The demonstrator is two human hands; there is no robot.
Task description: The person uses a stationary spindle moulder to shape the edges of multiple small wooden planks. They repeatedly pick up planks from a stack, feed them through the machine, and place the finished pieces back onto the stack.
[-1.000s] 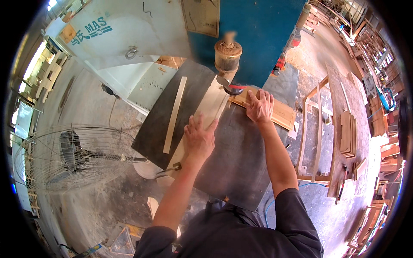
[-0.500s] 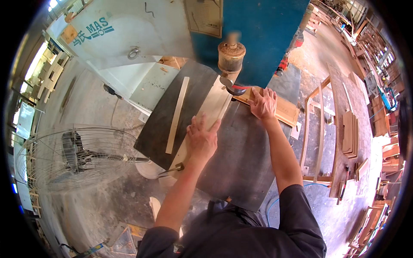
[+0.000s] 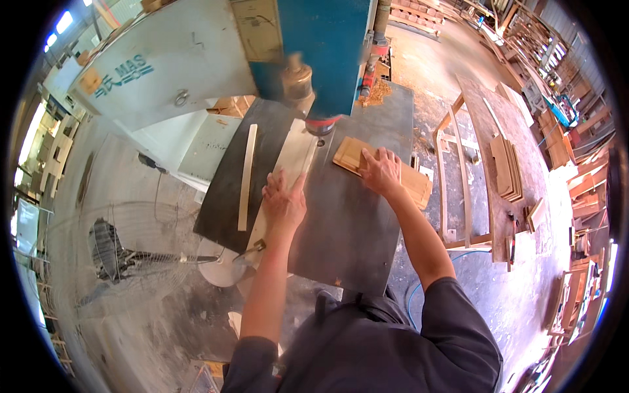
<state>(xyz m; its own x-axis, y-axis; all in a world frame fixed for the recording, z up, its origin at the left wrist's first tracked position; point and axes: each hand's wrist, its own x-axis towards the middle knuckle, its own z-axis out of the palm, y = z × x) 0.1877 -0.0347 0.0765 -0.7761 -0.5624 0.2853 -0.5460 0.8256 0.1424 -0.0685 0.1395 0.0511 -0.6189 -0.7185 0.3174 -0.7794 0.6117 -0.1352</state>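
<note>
Clearly, the wooden panel [image 3: 350,154] lies beneath the right grip [image 3: 381,171], which holds it.

A roomy, charcoal-toned shirt [image 3: 373,354] of plain, softly creased cloth, its folds deepening almost to black, carries a short left sleeve [image 3: 252,360] and a matching short right sleeve [image 3: 452,318], both loosely cut, wide at the hem and in the same dark shade; the forearms [image 3: 424,245] are bare, as are the left hand [image 3: 285,201] and the right hand [image 3: 382,173]
</note>
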